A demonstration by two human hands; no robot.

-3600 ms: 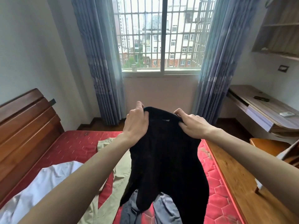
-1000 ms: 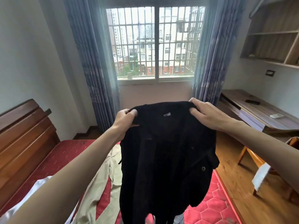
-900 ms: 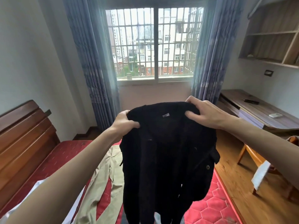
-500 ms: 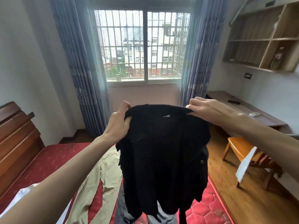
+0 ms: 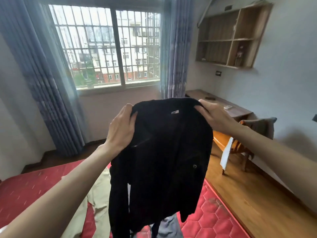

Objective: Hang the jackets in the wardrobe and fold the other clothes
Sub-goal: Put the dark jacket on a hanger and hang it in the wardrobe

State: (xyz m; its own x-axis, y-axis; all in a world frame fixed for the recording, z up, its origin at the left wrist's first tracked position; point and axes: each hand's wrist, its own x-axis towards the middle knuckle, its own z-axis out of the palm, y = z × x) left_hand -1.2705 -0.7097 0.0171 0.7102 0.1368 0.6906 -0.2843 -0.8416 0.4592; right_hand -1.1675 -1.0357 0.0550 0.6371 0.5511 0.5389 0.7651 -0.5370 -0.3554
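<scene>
My left hand (image 5: pixel 122 129) grips the black jacket (image 5: pixel 164 162) at one shoulder | my right hand (image 5: pixel 215 117) pinches the other | jacket hangs over the red mattress (image 5: pixel 216 219)

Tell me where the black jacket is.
Centre of the head view: the black jacket hangs by its shoulders from the left hand and right hand, above the red mattress.

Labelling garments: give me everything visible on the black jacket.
The black jacket looks like fuzzy dark fabric, with a small pale label inside the collar, a zip near the chest and a round snap lower down. It hangs upright in the air over the red mattress, the left hand and right hand gripping its shoulders.
</scene>
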